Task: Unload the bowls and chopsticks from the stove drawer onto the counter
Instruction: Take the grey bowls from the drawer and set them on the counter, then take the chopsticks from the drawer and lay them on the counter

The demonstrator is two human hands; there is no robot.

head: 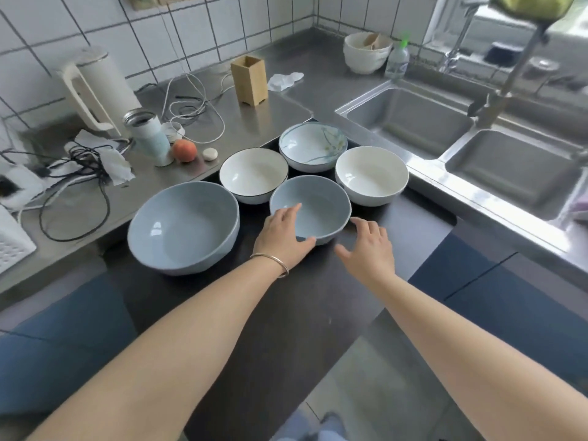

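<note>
5 bowls sit close together on the dark stove top point(318, 297), which serves as a landing spot between the steel counter point(222, 128) on the left and the double sink point(445, 128) on the right. The left hand point(283, 237) grips the near rim of the small blue bowl point(313, 205), fingers reaching over the edge into the bowl and thumb under its near side; a bangle point(273, 262) circles that wrist. The right hand point(369, 246) hovers just right of the same bowl with fingers spread and relaxed, holding nothing, probably placed to steady or catch it. The large blue bowl point(183, 226) sits at the near left, partly overhanging the stove edge toward the counter. Farther back stand the black-rimmed white bowl point(253, 175), the patterned bowl point(313, 146) and the plain white bowl point(370, 175), packed nearly rim to rim, likely to save space. No chopsticks or drawer are visible; the wooden holder point(248, 79) at the far counter looks empty from here. The bowl part of the unloading seems well along, I judge
</note>
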